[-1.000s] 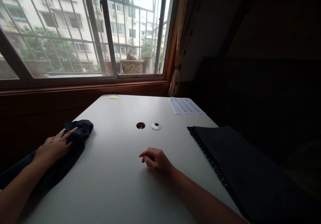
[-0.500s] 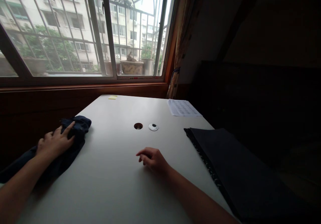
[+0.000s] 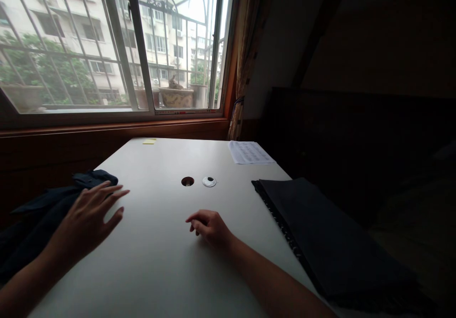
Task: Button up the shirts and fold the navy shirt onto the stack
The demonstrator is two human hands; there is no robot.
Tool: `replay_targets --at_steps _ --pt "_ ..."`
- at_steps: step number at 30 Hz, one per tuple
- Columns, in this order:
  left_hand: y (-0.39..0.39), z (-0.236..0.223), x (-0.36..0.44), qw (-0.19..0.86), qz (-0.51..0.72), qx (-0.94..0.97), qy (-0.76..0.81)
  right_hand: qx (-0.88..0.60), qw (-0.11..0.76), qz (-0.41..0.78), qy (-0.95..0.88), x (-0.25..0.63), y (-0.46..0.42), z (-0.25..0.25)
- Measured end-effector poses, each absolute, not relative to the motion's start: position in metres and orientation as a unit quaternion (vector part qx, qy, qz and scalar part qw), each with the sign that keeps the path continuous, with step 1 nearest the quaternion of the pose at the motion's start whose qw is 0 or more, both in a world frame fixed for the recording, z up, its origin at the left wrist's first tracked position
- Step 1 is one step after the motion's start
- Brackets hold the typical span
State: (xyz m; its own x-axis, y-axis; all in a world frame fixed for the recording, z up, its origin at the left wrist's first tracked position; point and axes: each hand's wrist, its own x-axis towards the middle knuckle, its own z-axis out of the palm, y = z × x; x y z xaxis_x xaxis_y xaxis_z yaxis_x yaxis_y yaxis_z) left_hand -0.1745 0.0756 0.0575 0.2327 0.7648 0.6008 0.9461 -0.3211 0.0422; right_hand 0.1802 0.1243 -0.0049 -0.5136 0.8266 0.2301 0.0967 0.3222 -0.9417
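Note:
My left hand point(image 3: 90, 217) hangs over the left side of the white table point(image 3: 153, 261), its fingers spread and holding nothing. Just behind it lies a crumpled dark blue cloth garment point(image 3: 46, 216), bunched at the table's left edge and sagging over it; my hand hides part of it. My right hand point(image 3: 211, 226) rests near the middle of the tabletop, fingers loosely curled in, with no object visible in them. To its right, a flat stack of dark fabric point(image 3: 320, 232) lies along the right edge, with a speckled strip down its near side.
Beyond my right hand are a round cable hole point(image 3: 187, 181) and its white cap point(image 3: 209, 182). At the far edge lie a yellow sticky note point(image 3: 149, 141) and printed sheets point(image 3: 251, 153). A barred window point(image 3: 171, 52) and a curtain point(image 3: 242, 71) stand behind the table.
My left hand has come off the dark garment and moved right and nearer, fingers spread. The garment has slid further left, lower over the edge. The view has turned slightly right; my right hand stays put.

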Motion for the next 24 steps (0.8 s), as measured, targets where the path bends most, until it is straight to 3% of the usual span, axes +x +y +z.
replay_targets --at_steps 10,16,24 --pt "0.084 -0.010 -0.087 0.000 -0.338 -0.800 -0.496 -0.349 0.461 0.419 -0.700 0.180 0.124 -0.001" --pt "0.082 -0.009 -0.104 -0.064 -0.343 -0.815 -0.462 -0.375 0.467 0.316 -0.735 0.177 0.121 0.002" --pt "0.075 -0.011 -0.109 -0.095 -0.357 -0.806 -0.462 -0.387 0.469 0.276 -0.744 0.174 0.118 0.000"
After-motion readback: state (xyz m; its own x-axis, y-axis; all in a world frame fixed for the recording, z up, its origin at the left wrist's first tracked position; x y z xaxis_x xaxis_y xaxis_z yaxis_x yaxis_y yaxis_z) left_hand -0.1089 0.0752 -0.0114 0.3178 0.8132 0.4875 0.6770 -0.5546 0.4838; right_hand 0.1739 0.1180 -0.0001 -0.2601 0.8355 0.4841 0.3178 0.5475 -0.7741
